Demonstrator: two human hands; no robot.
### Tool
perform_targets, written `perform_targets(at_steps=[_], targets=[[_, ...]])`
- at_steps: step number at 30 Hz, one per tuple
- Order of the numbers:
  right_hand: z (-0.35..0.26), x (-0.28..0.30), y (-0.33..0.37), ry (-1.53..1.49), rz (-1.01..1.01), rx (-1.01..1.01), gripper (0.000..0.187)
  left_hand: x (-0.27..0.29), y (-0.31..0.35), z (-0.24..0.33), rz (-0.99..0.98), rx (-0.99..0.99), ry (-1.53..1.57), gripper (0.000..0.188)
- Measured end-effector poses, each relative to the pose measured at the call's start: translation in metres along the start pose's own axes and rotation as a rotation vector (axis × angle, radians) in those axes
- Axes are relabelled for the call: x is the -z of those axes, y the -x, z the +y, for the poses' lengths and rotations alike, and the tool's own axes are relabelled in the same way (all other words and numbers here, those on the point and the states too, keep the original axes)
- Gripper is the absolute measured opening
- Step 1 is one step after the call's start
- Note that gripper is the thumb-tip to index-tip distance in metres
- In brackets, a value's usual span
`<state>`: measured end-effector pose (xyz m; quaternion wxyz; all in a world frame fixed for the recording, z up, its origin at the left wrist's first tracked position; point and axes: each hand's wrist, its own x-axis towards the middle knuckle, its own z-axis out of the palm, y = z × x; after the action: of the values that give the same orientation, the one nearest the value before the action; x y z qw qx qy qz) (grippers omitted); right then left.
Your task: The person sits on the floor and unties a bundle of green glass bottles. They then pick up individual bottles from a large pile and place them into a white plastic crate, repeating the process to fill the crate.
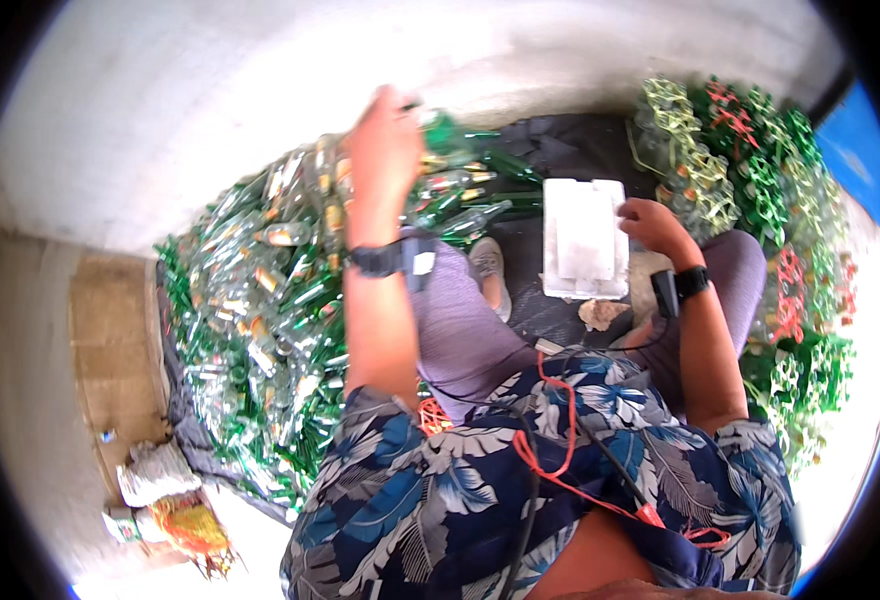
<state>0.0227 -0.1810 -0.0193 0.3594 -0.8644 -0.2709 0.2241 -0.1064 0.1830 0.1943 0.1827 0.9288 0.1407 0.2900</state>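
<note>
Head cam: L hand (385, 150) clamped on blurred green btl (440, 132), over far end of loose btl pile (260, 290), nr pale wall (200, 100). R hand (658, 228), fingers curled, at R edge of white box (586, 240); can't tell if gripping.

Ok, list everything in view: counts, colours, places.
Loose glass bottles: uncountable, green and clear, left
Tied glass bottle bundles: several, green and clear, right
Rectangular foam box: one, white, centre right
Fabric sheet: one visible, dark, under bottles
Flat cardboard: some, brown, far left
Tangled netting: one heap, orange-yellow, lower left
Flat panel: one, blue, upper right
Rough chunk: one, tan, below the box
Thin cord: some, red-orange, on shirt
Wall: one, white, top
Wrist straps: two, black, wrists
Leaf-print shirt: one, navy, bottom
Trousers: one pair, purple-grey, centre
Shoe: one, grey, centre
Left hand: one, bare, blurred, by green glass
Right hand: one, bare, at box's right edge
</note>
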Motion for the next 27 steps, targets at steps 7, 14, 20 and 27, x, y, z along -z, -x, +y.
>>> perform_targets(at_steps=[7, 14, 20, 27], targets=[[0.019, -0.004, 0.001, 0.086, 0.06, 0.009, 0.028, -0.151, 0.046, 0.035, -0.298, -0.115, 0.291, 0.015], [0.009, -0.012, 0.0, 0.004, 0.175, 0.082, 0.041, -0.221, 0.091, 0.07, -0.48, -0.433, 0.404, 0.016], [-0.001, -0.029, 0.006, -0.103, 0.064, -0.057, 0.039, -0.236, 0.116, 0.09, -0.502, -0.547, 0.359, 0.019], [0.03, -0.057, -0.009, -0.09, 0.083, 0.091, 0.032, -0.229, 0.099, 0.071, -0.616, -0.569, 0.431, 0.014]])
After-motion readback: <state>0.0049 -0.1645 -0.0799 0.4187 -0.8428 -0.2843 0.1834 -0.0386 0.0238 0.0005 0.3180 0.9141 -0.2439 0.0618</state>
